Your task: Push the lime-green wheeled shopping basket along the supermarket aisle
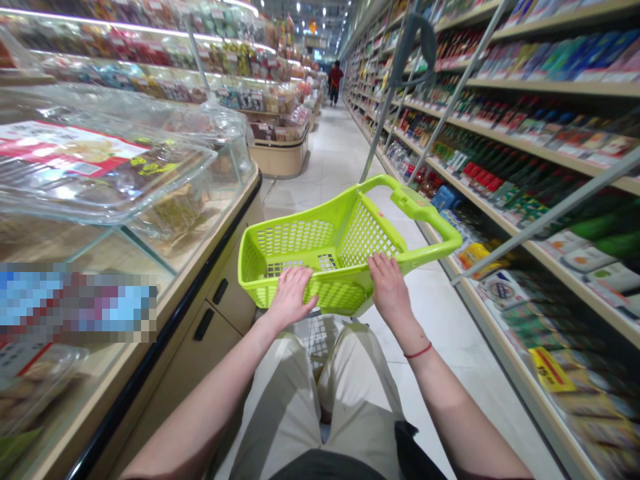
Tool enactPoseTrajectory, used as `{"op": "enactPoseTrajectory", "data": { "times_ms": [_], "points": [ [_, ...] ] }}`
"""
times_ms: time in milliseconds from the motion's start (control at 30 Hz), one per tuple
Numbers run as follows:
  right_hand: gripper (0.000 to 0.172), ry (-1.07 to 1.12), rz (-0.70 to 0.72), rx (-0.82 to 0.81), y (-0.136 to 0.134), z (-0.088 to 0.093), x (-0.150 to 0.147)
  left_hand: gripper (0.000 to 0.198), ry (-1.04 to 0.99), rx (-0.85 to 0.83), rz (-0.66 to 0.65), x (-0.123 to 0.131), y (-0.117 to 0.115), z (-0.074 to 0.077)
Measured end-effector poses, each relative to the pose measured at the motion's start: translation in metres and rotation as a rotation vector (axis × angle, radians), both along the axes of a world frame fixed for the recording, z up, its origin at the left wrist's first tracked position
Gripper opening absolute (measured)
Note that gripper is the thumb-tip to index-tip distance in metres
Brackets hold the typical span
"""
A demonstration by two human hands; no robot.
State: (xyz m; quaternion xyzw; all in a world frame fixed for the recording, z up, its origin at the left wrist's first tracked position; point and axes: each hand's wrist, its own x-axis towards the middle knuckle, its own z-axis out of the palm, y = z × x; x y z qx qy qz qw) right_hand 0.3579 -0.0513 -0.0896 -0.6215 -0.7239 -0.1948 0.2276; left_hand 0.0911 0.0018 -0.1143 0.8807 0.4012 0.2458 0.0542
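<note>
Lime-green plastic basket (295,237) gripped by left hand (289,298) and right hand (390,290), tiled aisle (325,157) open ahead

Free passage is afforded right of the lime-green basket (300,237) along the tiled aisle floor (440,320); leftward passage is obstructed by the glass display counter (220,313).

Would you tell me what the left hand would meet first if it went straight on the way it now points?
The left hand rests on the near rim of the green basket and would probably meet its far wall first, though depth is unclear.
</note>
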Motion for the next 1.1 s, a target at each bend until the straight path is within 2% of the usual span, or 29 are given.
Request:
{"op": "enactPoseTrajectory", "data": {
  "times_ms": [133,267,400,633,767,900,1100],
  "points": [
    [0.055,0.024,0.071,-0.055,0.007,-0.010,-0.025,0.056,-0.005,-0.002,0.000,-0.001,0.001,-0.001],
    [0.056,0.040,0.147,-0.087,0.008,-0.009,-0.024,0.056,-0.011,-0.003,-0.009,-0.003,0.002,-0.003],
    [0.056,0.022,0.142,-0.092,0.003,0.003,0.002,0.057,-0.013,-0.006,-0.009,-0.002,0.002,-0.003],
    [0.049,0.013,0.020,-0.054,-0.008,0.032,0.065,0.056,-0.013,0.012,-0.009,-0.001,0.002,-0.003],
    [0.045,0.040,-0.088,0.018,-0.011,0.035,0.081,0.056,-0.012,0.013,-0.007,-0.002,0.001,-0.002],
    [0.047,0.039,-0.095,0.068,-0.012,0.027,0.069,0.056,-0.011,0.006,0.003,-0.002,0.000,-0.001],
    [0.052,0.003,0.000,0.034,-0.007,0.010,0.026,0.056,-0.019,-0.002,0.001,-0.001,-0.001,0.000]
  ]
}}
